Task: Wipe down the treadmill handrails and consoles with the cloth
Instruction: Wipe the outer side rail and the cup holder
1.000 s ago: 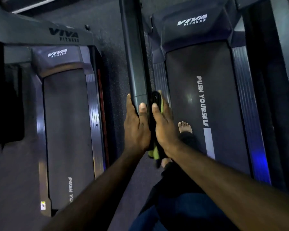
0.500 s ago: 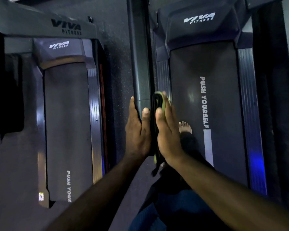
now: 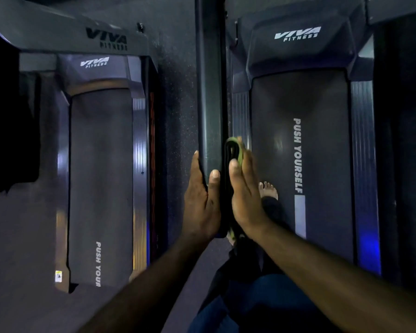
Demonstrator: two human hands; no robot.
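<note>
The left hand (image 3: 202,200) lies flat on the left side of the handrail (image 3: 210,92). The right hand (image 3: 246,195), flat too, presses the cloth (image 3: 233,149) on its right side.

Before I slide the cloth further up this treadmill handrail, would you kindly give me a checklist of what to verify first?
1. The cloth lies against the right side of the handrail: ok.
2. The right hand presses flat on the cloth: ok.
3. The left hand braces the handrail's left side near its end: ok.
4. The handrail ahead of the cloth looks unobstructed: ok.
5. The belt under the bare foot is stopped: cannot tell.
6. The cloth is clean and damp enough: cannot tell.
</note>
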